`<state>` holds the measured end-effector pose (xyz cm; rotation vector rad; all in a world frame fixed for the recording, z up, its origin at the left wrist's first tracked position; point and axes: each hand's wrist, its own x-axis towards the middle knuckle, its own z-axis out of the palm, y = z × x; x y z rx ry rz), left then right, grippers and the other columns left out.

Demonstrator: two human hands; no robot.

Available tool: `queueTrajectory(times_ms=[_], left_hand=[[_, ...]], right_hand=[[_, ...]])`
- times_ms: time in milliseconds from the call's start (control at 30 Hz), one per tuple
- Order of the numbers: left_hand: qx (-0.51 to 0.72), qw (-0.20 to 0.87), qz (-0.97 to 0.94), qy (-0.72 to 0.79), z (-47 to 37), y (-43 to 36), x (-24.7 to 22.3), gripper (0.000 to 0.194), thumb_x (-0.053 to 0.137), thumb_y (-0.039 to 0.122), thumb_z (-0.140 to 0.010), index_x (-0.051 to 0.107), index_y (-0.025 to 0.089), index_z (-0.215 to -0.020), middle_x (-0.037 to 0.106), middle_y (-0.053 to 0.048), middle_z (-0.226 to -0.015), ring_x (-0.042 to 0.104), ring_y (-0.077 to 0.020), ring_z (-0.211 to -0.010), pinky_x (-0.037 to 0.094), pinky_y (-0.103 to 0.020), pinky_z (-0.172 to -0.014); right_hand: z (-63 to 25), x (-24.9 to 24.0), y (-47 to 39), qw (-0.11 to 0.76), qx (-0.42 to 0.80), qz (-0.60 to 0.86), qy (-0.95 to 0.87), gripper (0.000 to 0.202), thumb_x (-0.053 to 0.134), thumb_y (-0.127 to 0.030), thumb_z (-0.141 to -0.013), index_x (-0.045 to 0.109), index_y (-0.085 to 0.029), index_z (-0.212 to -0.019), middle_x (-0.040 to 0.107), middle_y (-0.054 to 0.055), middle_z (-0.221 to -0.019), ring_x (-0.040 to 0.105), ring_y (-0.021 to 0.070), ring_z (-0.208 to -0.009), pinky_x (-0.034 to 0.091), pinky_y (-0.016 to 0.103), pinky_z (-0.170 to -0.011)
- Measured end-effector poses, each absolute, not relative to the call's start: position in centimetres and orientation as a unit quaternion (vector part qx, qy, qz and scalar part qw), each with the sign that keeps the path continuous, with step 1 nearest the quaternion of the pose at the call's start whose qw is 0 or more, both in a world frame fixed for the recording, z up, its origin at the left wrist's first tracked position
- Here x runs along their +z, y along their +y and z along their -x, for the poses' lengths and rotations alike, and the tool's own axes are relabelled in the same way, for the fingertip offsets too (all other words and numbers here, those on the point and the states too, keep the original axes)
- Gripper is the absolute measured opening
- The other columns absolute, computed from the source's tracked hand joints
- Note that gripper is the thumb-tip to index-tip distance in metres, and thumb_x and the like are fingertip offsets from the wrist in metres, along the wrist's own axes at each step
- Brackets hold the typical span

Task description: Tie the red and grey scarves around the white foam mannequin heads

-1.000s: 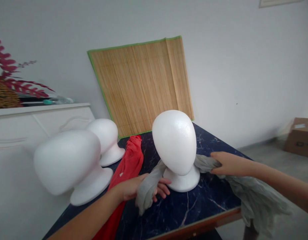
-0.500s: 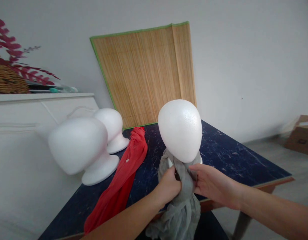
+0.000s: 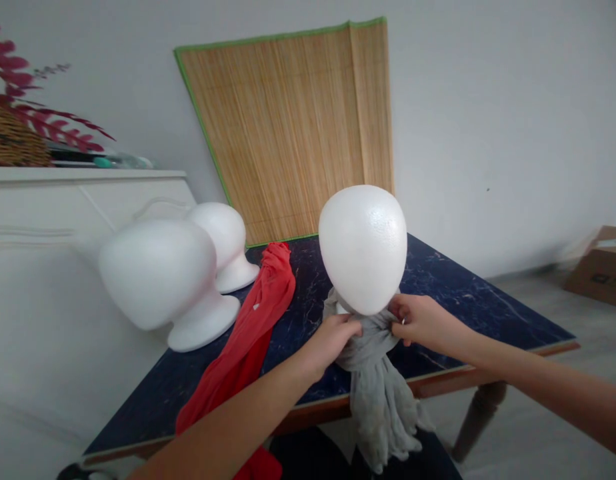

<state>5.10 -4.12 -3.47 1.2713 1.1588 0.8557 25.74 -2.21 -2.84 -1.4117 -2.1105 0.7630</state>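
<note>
A white foam mannequin head point(image 3: 363, 247) stands upright at the table's front edge, with a grey scarf point(image 3: 378, 387) wrapped round its neck. The scarf's tail hangs down over the edge. My left hand point(image 3: 335, 340) pinches the wrap on the neck's left side. On the right side, my right hand point(image 3: 421, 323) grips the scarf's folds close under the head. A red scarf point(image 3: 258, 307) lies lengthwise on the table to the left, part of it dropping over the front edge and partly hidden by my left forearm.
Two more white mannequin heads, a nearer one point(image 3: 158, 273) and a farther one point(image 3: 221, 233), stand on the left of the dark blue marbled table point(image 3: 438, 267). A white cabinet point(image 3: 48, 267) borders the left side. A bamboo mat point(image 3: 293, 127) leans on the wall; a cardboard box point(image 3: 601, 267) sits far right.
Both hands have moved up to the neck, just below the mannequin head. The grey scarf now wraps flatter across the front, and its tail hangs straighter and more to the right.
</note>
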Motion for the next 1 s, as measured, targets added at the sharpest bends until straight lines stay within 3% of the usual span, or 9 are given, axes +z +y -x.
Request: queueTrajectory(times_ms=[200, 333, 400, 467, 533, 667, 767, 900, 1000], left_hand=[[0.375, 0.696, -0.416, 0.45, -4.7, -5.4, -2.5, 0.015, 0.052, 0.022, -0.067, 0.061, 0.015, -0.075, 0.06, -0.001, -0.071, 0.054, -0.012, -0.069, 0.045, -0.023, -0.07], [0.285, 0.744, -0.415, 0.439, -3.5, -5.7, -1.5, 0.015, 0.061, 0.026, -0.069, 0.058, 0.014, -0.06, 0.047, 0.005, -0.051, 0.037, -0.0059, -0.045, 0.032, -0.019, -0.049], [0.228, 0.741, -0.46, 0.432, -2.5, -5.9, -0.9, 0.018, 0.065, 0.027, -0.071, 0.062, 0.013, -0.061, 0.045, 0.006, -0.048, 0.033, -0.005, -0.044, 0.028, -0.019, -0.046], [0.178, 0.732, -0.516, 0.408, -1.6, -6.4, -0.5, 0.017, 0.069, 0.028, -0.072, 0.069, 0.012, -0.07, 0.057, 0.002, -0.057, 0.046, -0.007, -0.053, 0.035, -0.019, -0.054], [0.143, 0.729, -0.555, 0.373, -0.9, -7.4, -0.4, 0.023, 0.072, 0.029, -0.072, 0.074, 0.014, -0.089, 0.068, -0.002, -0.079, 0.059, -0.0123, -0.076, 0.043, -0.021, -0.072], [0.159, 0.76, -0.547, 0.313, -0.4, -9.5, -0.8, 0.043, 0.07, 0.028, -0.078, 0.066, 0.018, -0.12, 0.067, -0.006, -0.114, 0.06, -0.0172, -0.105, 0.042, -0.027, -0.095], [0.178, 0.804, -0.496, 0.276, -0.2, -11.0, -1.7, 0.036, 0.068, 0.032, -0.082, 0.067, 0.016, -0.115, 0.07, -0.01, -0.108, 0.066, -0.0173, -0.098, 0.048, -0.026, -0.086], [0.168, 0.86, -0.412, 0.25, 0.0, -13.4, -3.9, 0.048, 0.073, 0.045, -0.074, 0.066, 0.022, -0.116, 0.074, -0.005, -0.086, 0.061, -0.0075, -0.059, 0.044, -0.014, -0.053], [0.069, 0.791, -0.52, 0.314, -0.4, -15.6, -6.6, 0.058, 0.073, 0.057, -0.069, 0.068, 0.022, -0.115, 0.073, -0.004, -0.097, 0.062, -0.01, -0.066, 0.049, -0.017, -0.059]], right_hand=[[-27.5, -2.4, -0.4, 0.242, 0.227, 0.537, -0.776, 0.01, 0.052, -0.018, -0.067, 0.053, -0.018, -0.077, 0.062, -0.002, -0.071, 0.061, 0.0126, -0.048, 0.044, 0.023, -0.049], [-27.1, -2.4, 0.2, 0.24, 0.161, 0.54, -0.791, 0.008, 0.052, -0.016, -0.067, 0.052, -0.019, -0.074, 0.06, -0.001, -0.068, 0.059, 0.0125, -0.051, 0.041, 0.023, -0.052], [-26.9, -2.2, 0.4, 0.239, 0.139, 0.55, -0.788, 0.008, 0.052, -0.016, -0.067, 0.052, -0.019, -0.075, 0.062, 0.0, -0.07, 0.06, 0.0139, -0.056, 0.039, 0.023, -0.054], [-26.7, -2.0, 0.4, 0.239, 0.118, 0.558, -0.786, 0.009, 0.052, -0.015, -0.068, 0.054, -0.018, -0.077, 0.064, 0.003, -0.074, 0.061, 0.016, -0.064, 0.038, 0.024, -0.057], [-26.4, -1.9, 0.3, 0.237, 0.096, 0.566, -0.784, 0.01, 0.052, -0.015, -0.069, 0.055, -0.018, -0.078, 0.066, 0.005, -0.077, 0.062, 0.0187, -0.072, 0.038, 0.025, -0.061], [-26.0, -2.1, 0.2, 0.239, 0.078, 0.573, -0.78, 0.013, 0.051, -0.015, -0.072, 0.058, -0.017, -0.083, 0.068, 0.007, -0.081, 0.063, 0.0212, -0.077, 0.037, 0.025, -0.062], [-25.9, -2.5, 0.2, 0.245, 0.071, 0.574, -0.778, 0.016, 0.05, -0.015, -0.073, 0.058, -0.017, -0.087, 0.069, 0.008, -0.083, 0.063, 0.0211, -0.076, 0.036, 0.026, -0.062], [-25.9, -3.0, 0.2, 0.24, 0.045, 0.596, -0.765, 0.02, 0.049, -0.016, -0.076, 0.058, -0.017, -0.094, 0.07, 0.009, -0.085, 0.064, 0.0225, -0.076, 0.035, 0.027, -0.061], [-25.7, -3.0, 0.1, 0.223, 0.028, 0.615, -0.756, 0.02, 0.048, -0.018, -0.077, 0.058, -0.017, -0.095, 0.07, 0.01, -0.086, 0.065, 0.025, -0.078, 0.035, 0.028, -0.06]])
